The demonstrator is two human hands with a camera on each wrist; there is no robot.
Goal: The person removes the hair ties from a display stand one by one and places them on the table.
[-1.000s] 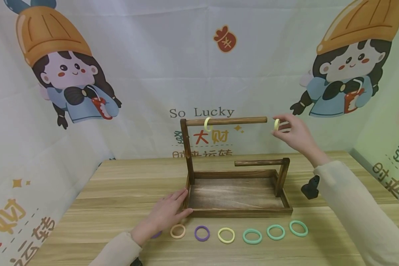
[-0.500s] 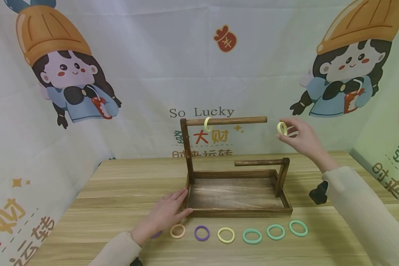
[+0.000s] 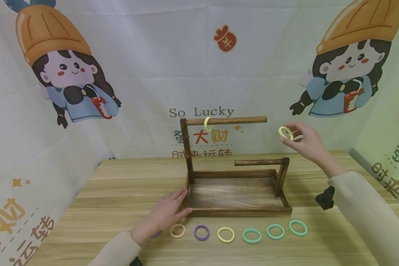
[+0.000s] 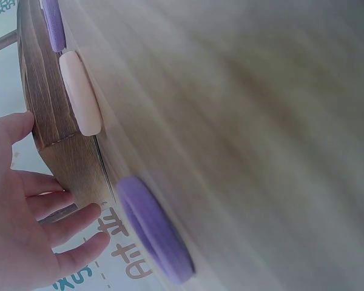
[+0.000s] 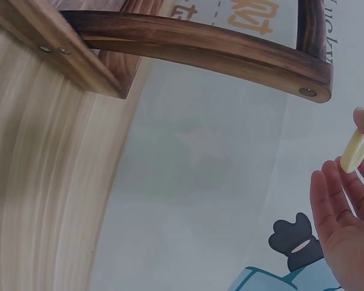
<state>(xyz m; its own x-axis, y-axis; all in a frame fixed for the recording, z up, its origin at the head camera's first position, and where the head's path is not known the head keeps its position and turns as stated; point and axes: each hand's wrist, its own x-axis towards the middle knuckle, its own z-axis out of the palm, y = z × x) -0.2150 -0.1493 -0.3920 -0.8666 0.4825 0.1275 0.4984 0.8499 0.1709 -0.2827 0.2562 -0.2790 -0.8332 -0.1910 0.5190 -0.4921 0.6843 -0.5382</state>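
Observation:
My right hand [image 3: 304,140] pinches a pale yellow ring [image 3: 286,133] between thumb and fingers, up in the air right of the upper bar's free end. In the right wrist view the same yellow ring [image 5: 354,151] shows edge-on at the fingertips. A dark wooden rack [image 3: 239,212] has a tray base, a long upper bar [image 3: 239,120] and a short lower bar [image 3: 257,163]. Another pale yellow ring [image 3: 207,124] hangs on the upper bar near its post. My left hand [image 3: 164,212] rests with extended fingers against the tray's left end.
In front of the rack lies a row of rings: an orange ring [image 3: 177,231], a purple ring [image 3: 201,233], a yellow ring [image 3: 226,235] and several green rings [image 3: 252,236]. Another purple ring [image 4: 155,230] lies by my left hand. A printed cloth [image 3: 146,74] hangs behind the table.
My right hand has moved right and slightly down, away from the upper bar's end, with the yellow ring turning to show its opening. The left hand has stayed at the rack.

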